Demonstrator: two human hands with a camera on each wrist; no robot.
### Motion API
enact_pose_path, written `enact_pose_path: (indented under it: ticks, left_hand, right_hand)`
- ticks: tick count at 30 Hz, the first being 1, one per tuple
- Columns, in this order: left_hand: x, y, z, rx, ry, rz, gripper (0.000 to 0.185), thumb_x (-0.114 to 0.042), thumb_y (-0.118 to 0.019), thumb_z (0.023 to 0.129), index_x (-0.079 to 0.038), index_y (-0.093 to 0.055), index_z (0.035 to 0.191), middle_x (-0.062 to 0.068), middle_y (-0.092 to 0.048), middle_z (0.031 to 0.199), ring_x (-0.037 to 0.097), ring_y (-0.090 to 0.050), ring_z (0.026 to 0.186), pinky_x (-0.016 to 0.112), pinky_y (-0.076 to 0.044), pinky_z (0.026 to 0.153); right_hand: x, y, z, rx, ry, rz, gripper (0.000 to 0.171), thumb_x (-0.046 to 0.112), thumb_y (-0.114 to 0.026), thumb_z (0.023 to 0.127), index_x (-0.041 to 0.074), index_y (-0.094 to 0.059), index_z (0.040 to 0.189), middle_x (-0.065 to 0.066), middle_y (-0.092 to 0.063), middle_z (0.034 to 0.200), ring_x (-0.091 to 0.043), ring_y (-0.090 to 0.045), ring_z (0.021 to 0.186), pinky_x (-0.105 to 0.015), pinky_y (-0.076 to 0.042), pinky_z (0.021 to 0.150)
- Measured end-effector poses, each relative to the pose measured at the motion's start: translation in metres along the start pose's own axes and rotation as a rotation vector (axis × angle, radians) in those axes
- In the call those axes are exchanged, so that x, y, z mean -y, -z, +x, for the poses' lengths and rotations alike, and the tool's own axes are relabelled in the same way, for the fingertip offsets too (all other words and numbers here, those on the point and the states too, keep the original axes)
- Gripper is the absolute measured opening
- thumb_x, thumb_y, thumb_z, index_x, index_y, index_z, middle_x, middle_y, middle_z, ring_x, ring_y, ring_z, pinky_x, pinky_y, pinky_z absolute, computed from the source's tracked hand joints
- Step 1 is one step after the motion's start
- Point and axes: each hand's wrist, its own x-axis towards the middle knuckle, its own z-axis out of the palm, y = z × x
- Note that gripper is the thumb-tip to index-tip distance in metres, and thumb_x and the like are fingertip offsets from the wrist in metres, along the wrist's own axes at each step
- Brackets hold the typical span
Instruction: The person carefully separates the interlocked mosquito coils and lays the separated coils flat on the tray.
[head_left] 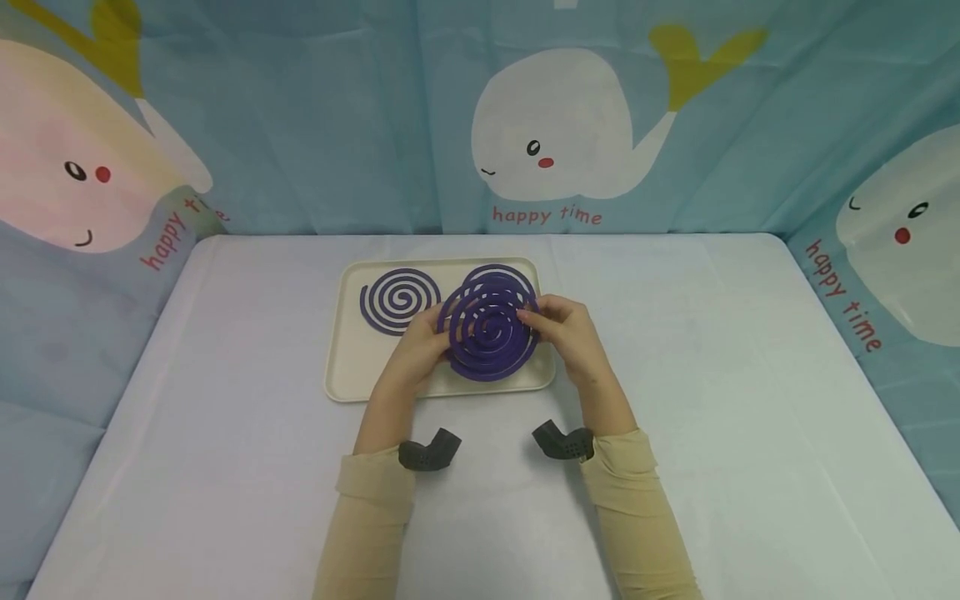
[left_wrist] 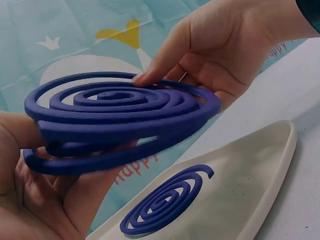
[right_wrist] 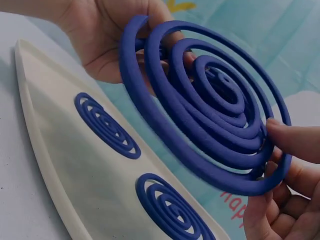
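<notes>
Purple-blue mosquito coils [head_left: 491,333], layered over each other, are held up above a cream tray [head_left: 352,367]. My left hand [head_left: 422,342] holds them at the left edge, thumb and fingers on either side of the rim; part of its fingers is hidden behind the spirals. At the right edge my right hand [head_left: 570,333] pinches the rim between thumb and fingers. In the left wrist view the held coils [left_wrist: 120,131] look partly separated at the left side. Two more coils lie flat on the tray, one at the left [head_left: 402,302] and one partly covered behind the held ones [head_left: 495,267].
The tray rests on a white-covered table [head_left: 225,417]. Behind the table hangs a blue curtain [head_left: 337,125] printed with whales. A black curved mount [head_left: 430,452] sits at the left wrist, and a similar mount [head_left: 562,442] at the right wrist.
</notes>
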Motion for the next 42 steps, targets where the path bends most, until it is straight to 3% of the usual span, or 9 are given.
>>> enact_pose_path:
  ticks: [3, 6, 10, 17, 21, 26, 31, 38, 42]
  left_hand:
    - [0.002, 0.004, -0.001, 0.089, -0.015, -0.033, 0.035, 0.001, -0.062, 0.086, 0.010, -0.052, 0.118, 0.001, -0.065, 0.083, 0.012, -0.065, 0.074, 0.030, -0.057, 0.071]
    - [0.004, 0.009, -0.003, 0.254, -0.041, -0.017, 0.047, 0.006, -0.059, 0.084, 0.012, -0.044, 0.128, 0.015, -0.064, 0.103, 0.016, -0.064, 0.090, 0.034, -0.055, 0.081]
    - [0.004, 0.011, -0.004, 0.380, -0.051, 0.027, 0.061, 0.010, -0.054, 0.083, 0.013, -0.030, 0.139, 0.033, -0.048, 0.129, 0.027, -0.057, 0.112, 0.038, -0.049, 0.093]
    - [-0.001, 0.014, -0.006, 0.193, 0.058, 0.063, 0.058, 0.007, -0.052, 0.088, 0.006, -0.030, 0.142, 0.033, -0.046, 0.131, 0.027, -0.059, 0.109, 0.036, -0.050, 0.092]
    - [-0.001, 0.031, -0.006, 0.108, 0.076, 0.210, 0.057, 0.001, -0.058, 0.088, 0.007, -0.034, 0.140, 0.028, -0.047, 0.132, 0.028, -0.055, 0.112, 0.031, -0.045, 0.096]
    - [0.001, 0.062, -0.012, 0.081, 0.100, 0.362, 0.061, -0.003, -0.061, 0.088, 0.009, -0.032, 0.140, 0.027, -0.044, 0.133, 0.028, -0.050, 0.113, 0.021, -0.043, 0.093]
    - [0.004, 0.088, -0.020, 0.106, 0.060, 0.400, 0.053, -0.002, -0.062, 0.088, 0.013, -0.040, 0.134, 0.029, -0.052, 0.123, 0.014, -0.057, 0.100, 0.015, -0.046, 0.086]
    - [0.003, 0.107, -0.028, 0.059, 0.101, 0.493, 0.051, -0.011, -0.065, 0.088, 0.011, -0.046, 0.130, 0.025, -0.059, 0.116, 0.008, -0.061, 0.091, 0.014, -0.046, 0.084]
    - [0.003, 0.111, -0.029, 0.016, 0.137, 0.581, 0.052, -0.017, -0.067, 0.088, 0.009, -0.048, 0.129, 0.024, -0.060, 0.116, 0.015, -0.060, 0.095, 0.019, -0.043, 0.090]
  right_hand:
    - [0.000, 0.002, 0.000, 0.011, 0.008, -0.015, 0.011, 0.006, -0.066, 0.087, 0.008, -0.063, 0.076, 0.005, -0.061, 0.072, -0.011, -0.055, 0.068, -0.022, -0.049, 0.064]
    - [-0.001, 0.006, 0.001, 0.024, 0.000, 0.004, 0.015, 0.007, -0.063, 0.089, 0.011, -0.062, 0.075, 0.006, -0.060, 0.072, -0.010, -0.054, 0.068, -0.022, -0.049, 0.065]
    - [-0.003, 0.013, 0.002, 0.017, -0.025, 0.087, 0.015, 0.006, -0.059, 0.092, 0.011, -0.060, 0.077, 0.006, -0.060, 0.069, -0.008, -0.055, 0.064, -0.020, -0.050, 0.062]
    - [-0.007, 0.020, 0.004, -0.015, -0.069, 0.190, 0.015, 0.007, -0.059, 0.092, 0.011, -0.061, 0.077, 0.005, -0.060, 0.066, -0.008, -0.054, 0.059, -0.018, -0.047, 0.056]
    - [-0.013, 0.024, 0.006, -0.009, -0.087, 0.243, 0.015, 0.005, -0.059, 0.091, 0.009, -0.063, 0.077, 0.003, -0.061, 0.068, -0.009, -0.054, 0.062, -0.018, -0.048, 0.058]
    - [-0.020, 0.026, 0.009, 0.036, -0.131, 0.190, 0.022, 0.003, -0.058, 0.091, 0.012, -0.064, 0.073, 0.003, -0.061, 0.065, -0.008, -0.054, 0.058, -0.018, -0.047, 0.055]
    - [-0.027, 0.023, 0.010, 0.112, -0.140, 0.140, 0.019, 0.001, -0.057, 0.091, 0.007, -0.062, 0.074, 0.001, -0.060, 0.064, -0.010, -0.055, 0.055, -0.019, -0.048, 0.052]
    - [-0.032, 0.017, 0.010, 0.133, -0.114, 0.036, 0.008, 0.000, -0.061, 0.088, -0.004, -0.063, 0.082, 0.002, -0.062, 0.063, -0.008, -0.057, 0.057, -0.019, -0.049, 0.054]
    - [-0.032, 0.016, 0.011, 0.103, -0.108, -0.071, 0.019, 0.002, -0.066, 0.085, -0.013, -0.064, 0.096, 0.006, -0.064, 0.068, -0.006, -0.056, 0.061, -0.018, -0.048, 0.055]
